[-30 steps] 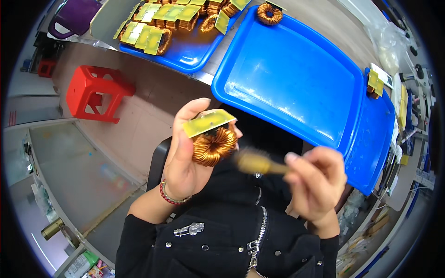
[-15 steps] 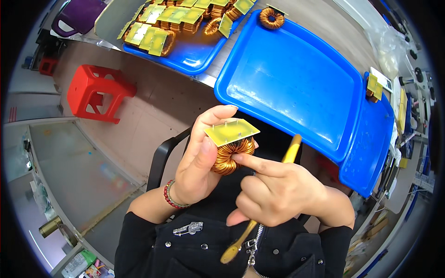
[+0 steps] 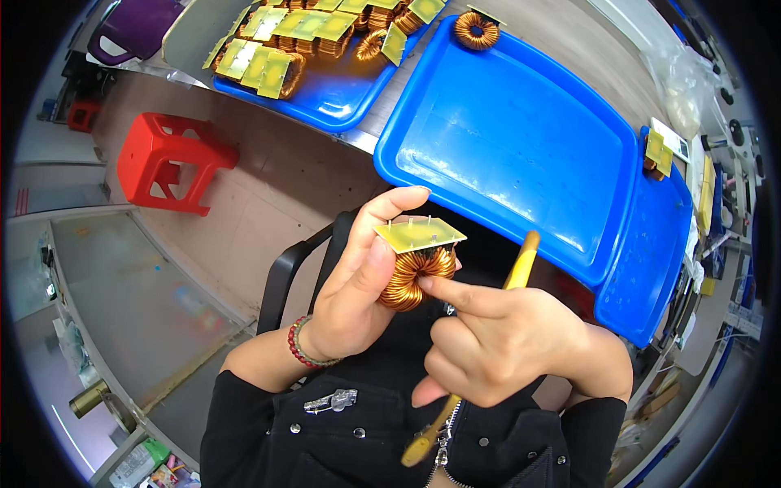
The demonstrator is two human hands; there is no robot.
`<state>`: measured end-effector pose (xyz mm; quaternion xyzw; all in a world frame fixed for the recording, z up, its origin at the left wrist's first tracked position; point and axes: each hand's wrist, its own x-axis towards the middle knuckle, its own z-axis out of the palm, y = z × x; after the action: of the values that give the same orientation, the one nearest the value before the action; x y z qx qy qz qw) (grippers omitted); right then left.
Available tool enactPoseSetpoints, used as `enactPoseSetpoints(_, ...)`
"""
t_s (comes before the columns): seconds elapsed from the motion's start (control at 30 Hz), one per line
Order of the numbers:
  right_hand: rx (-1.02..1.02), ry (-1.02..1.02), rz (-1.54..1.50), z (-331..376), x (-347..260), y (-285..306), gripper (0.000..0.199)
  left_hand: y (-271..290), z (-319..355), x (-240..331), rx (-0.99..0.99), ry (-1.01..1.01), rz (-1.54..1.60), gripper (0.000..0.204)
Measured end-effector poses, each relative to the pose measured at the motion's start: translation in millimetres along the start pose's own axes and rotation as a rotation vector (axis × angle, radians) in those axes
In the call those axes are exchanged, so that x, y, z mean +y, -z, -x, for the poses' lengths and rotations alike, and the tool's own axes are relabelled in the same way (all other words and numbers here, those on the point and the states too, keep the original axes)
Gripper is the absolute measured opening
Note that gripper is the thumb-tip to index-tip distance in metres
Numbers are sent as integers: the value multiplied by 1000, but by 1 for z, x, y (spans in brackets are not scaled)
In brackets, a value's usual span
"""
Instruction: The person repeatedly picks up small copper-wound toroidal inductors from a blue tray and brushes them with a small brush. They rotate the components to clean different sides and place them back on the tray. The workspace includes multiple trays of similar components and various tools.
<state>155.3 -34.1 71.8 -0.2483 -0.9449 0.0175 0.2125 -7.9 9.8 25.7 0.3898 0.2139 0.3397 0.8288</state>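
Note:
In my left hand point(image 3: 350, 301) is a copper-wound toroidal coil point(image 3: 403, 291), held upright between thumb and fingers. A yellow-green circuit board point(image 3: 421, 234) sits flat on the coil's top, with short metal pins standing up from it. My right hand point(image 3: 492, 342) has its fingers curled round a slim yellow stick-shaped tool point(image 3: 521, 264), which slants across the palm and sticks out at both ends. The right index finger is stretched out, its tip touching the coil by its centre hole.
Beyond my hands lies a large blue tray point(image 3: 496, 154); a coil with a board point(image 3: 477, 31) is at its far corner. Another blue tray point(image 3: 338, 110) at the far left carries several such coils. A third blue tray point(image 3: 639, 281) is at right. A red stool point(image 3: 167, 171) stands left.
Both hands, with the coil and the yellow tool, have shifted slightly to the right. The index finger stays at the coil's centre.

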Motion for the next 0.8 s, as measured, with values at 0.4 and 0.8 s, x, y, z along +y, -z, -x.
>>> enactPoseSetpoints(0.4, 27, -2, -28, 0, 3, -3, 47, -2, 0, 0, 16, 70, 98, 51)
enactPoseSetpoints(0.8, 57, -33, -19, 7, -3, 1, 48, 0, -3, -1, 24, 85, 115, 50)
